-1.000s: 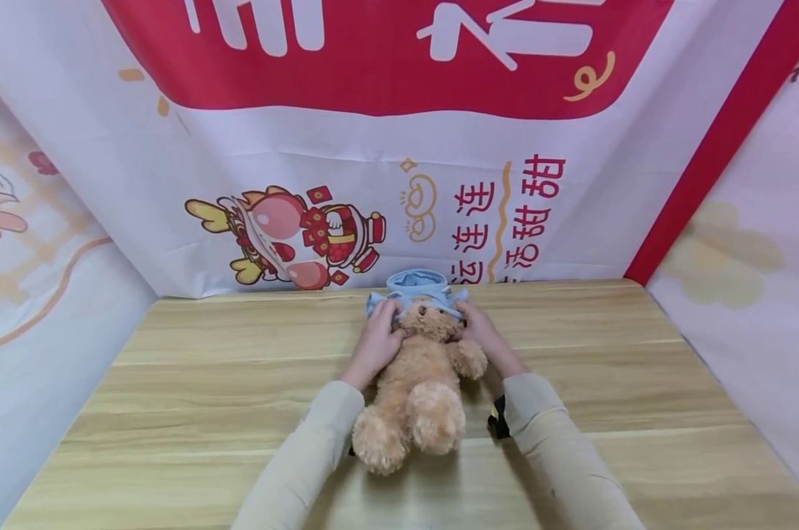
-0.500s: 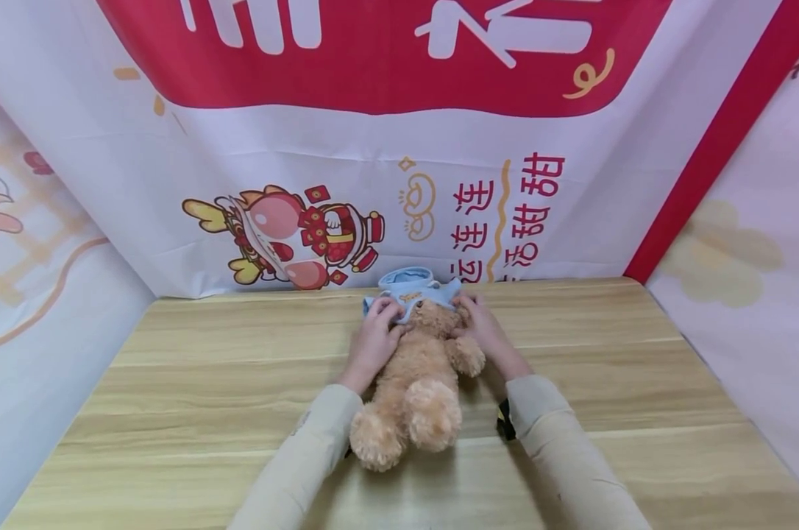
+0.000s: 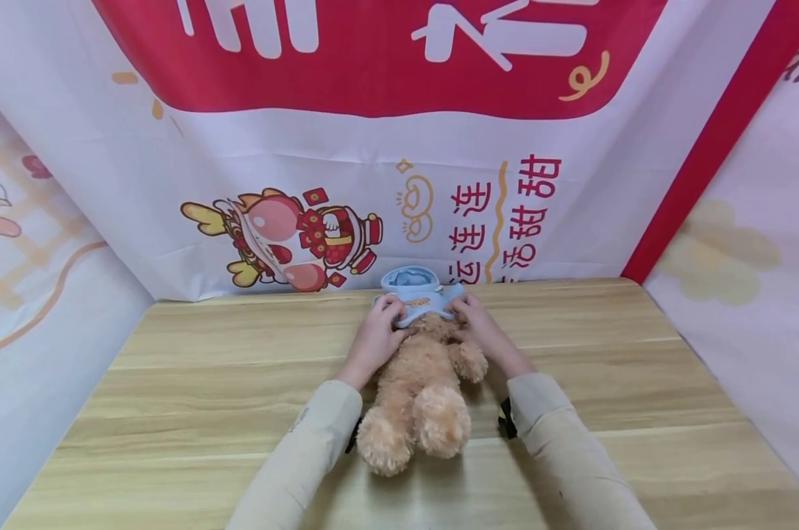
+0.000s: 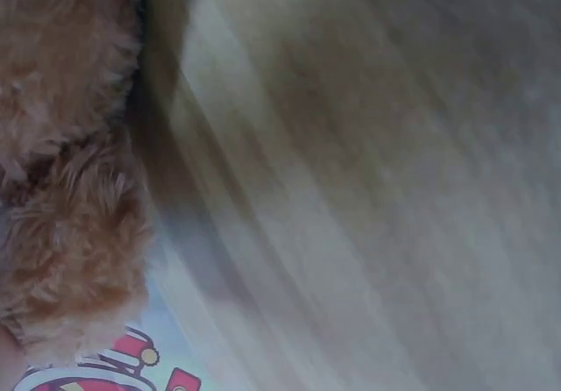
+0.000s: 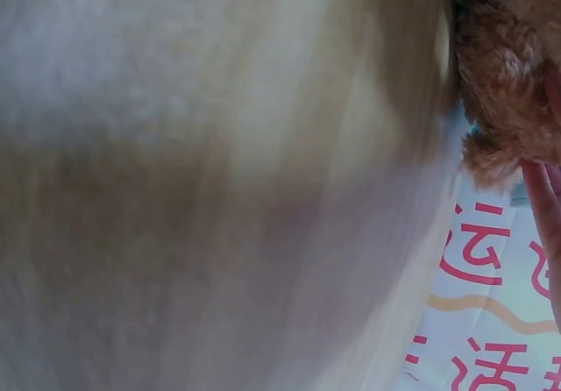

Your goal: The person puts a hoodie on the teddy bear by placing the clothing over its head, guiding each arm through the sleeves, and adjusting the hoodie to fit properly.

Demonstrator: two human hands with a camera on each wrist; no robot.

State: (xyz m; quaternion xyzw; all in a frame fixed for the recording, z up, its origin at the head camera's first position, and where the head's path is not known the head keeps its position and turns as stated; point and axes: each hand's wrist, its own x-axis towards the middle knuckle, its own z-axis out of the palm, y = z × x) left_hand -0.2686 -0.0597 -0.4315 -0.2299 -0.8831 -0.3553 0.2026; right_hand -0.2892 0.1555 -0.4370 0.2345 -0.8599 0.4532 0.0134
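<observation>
The left hand (image 3: 377, 333) and right hand (image 3: 484, 328) pinch a blue shirt (image 3: 426, 302). It covers the teddy bear's (image 3: 416, 372) face.

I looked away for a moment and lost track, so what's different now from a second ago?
The small blue garment has been drawn farther down over the head of the teddy bear, toward its feet, so the nose that showed earlier is now covered. Neither hand has visibly let go: the left hand and right hand stay on either side of the head. The bear still lies on its back.
</observation>
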